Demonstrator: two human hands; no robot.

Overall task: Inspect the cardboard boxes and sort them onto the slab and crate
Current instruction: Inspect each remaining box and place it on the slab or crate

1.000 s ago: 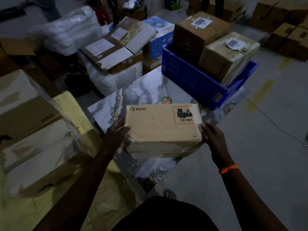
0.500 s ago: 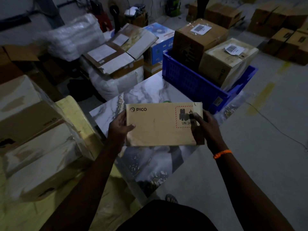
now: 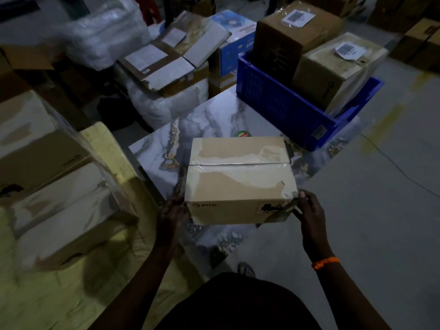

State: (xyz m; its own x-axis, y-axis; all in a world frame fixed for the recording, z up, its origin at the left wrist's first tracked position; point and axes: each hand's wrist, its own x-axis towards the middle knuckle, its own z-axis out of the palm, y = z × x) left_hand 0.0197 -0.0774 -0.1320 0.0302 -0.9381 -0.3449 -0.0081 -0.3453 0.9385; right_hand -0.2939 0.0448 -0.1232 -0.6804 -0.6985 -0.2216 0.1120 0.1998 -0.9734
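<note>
A taped cardboard box marked PICO [image 3: 239, 179] is over the near part of the marble slab [image 3: 209, 120], its taped top face up and its label side toward me. My left hand [image 3: 172, 210] holds its near left corner, my right hand [image 3: 309, 208] grips its near right corner at a torn flap. Whether the box touches the slab I cannot tell. On the slab's far right stands a blue crate [image 3: 281, 101] holding two cardboard boxes, a brown one [image 3: 285, 36] and a paler wrapped one [image 3: 333, 65].
Large wrapped boxes [image 3: 47, 175] stack at my left on yellow sheeting. A white sack with a torn carton [image 3: 164, 65] on top and a blue printed box [image 3: 235, 36] lie beyond the slab. More cartons [image 3: 416, 39] stand at the far right. A cable [image 3: 392, 163] crosses the grey floor.
The box has been tipped over toward me: its PICO label face, seen flat before, now faces me and the taped face is up. Both hands shifted to its near lower corners.
</note>
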